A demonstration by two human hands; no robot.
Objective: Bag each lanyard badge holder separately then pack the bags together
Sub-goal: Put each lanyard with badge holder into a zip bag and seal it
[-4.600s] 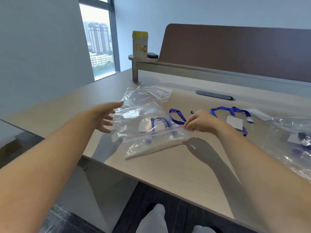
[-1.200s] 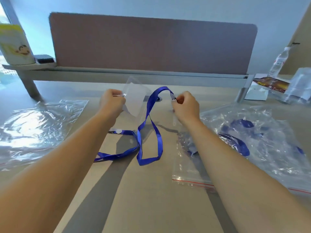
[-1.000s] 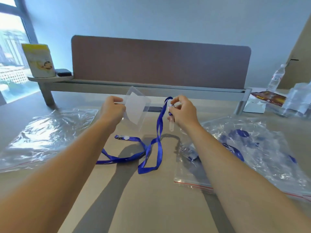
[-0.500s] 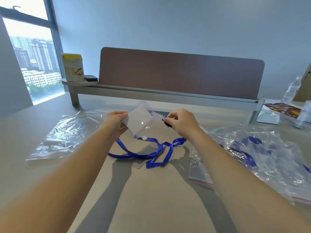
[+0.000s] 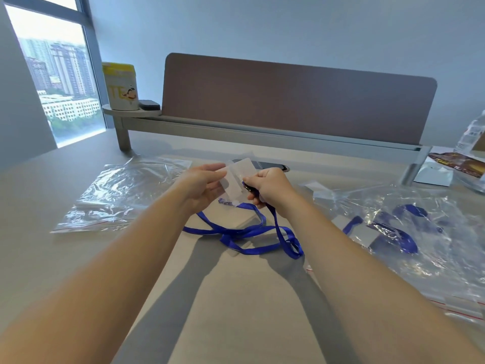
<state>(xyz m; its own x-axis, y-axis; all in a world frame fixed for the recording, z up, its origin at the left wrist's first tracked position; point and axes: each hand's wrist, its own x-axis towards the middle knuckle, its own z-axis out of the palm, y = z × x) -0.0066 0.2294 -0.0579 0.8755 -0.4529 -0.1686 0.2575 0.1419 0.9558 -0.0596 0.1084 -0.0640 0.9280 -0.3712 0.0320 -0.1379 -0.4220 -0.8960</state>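
Badge holder (image 5: 240,177): raised above desk (image 5: 236,298) centre | left hand (image 5: 203,186) pinches its left edge | right hand (image 5: 270,186) grips clip end | blue lanyard (image 5: 252,232) trails onto desk between 2 bags (image 5: 123,190).

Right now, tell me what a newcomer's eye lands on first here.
The two hands mid-table: the left hand holds a clear badge holder while the right hand grips the clip end of the blue lanyard, which trails loosely over the table. To the right lie bagged lanyards; to the left, a clear zip bag.
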